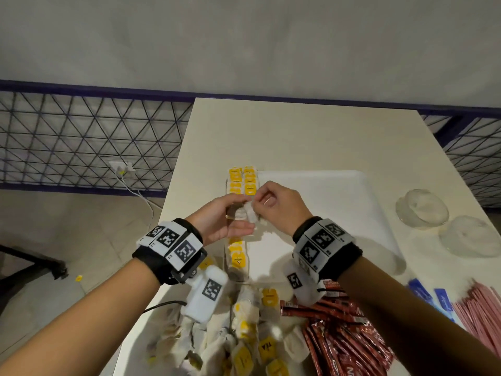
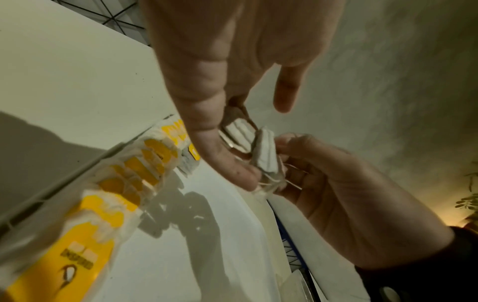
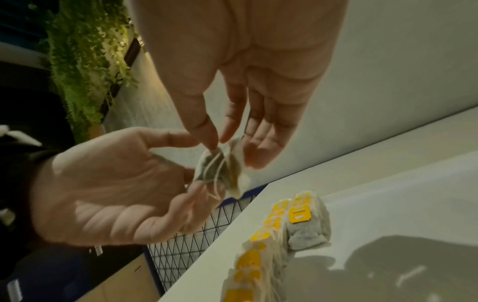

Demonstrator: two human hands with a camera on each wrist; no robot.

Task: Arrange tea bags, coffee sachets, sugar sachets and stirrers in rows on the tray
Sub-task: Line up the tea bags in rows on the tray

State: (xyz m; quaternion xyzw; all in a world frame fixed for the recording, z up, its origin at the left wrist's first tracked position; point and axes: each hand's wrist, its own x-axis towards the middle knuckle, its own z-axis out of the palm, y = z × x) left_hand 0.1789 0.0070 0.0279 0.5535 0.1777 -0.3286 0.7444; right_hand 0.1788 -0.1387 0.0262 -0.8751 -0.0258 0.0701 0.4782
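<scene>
Both hands hover over the left side of the white tray (image 1: 339, 202), sharing a small bunch of white tea bags (image 1: 248, 214) with loose strings. My left hand (image 1: 238, 213) holds some of the bags (image 2: 239, 131) between thumb and fingers. The right hand (image 1: 256, 204) pinches one tea bag (image 3: 222, 165) with thumb and forefinger, its other fingers spread. A row of tea bags with yellow tags (image 1: 242, 180) lies along the tray's left edge and continues below the hands (image 1: 237, 253). The rest of the tray's floor is bare.
A heap of loose tea bags (image 1: 244, 337) lies at the table's front, with red coffee sachets (image 1: 341, 337) beside it. Further right are blue sugar sachets (image 1: 433, 297) and pink stirrers (image 1: 479, 310). Two clear glass bowls (image 1: 421, 208) stand right of the tray. The table's left edge drops to the floor.
</scene>
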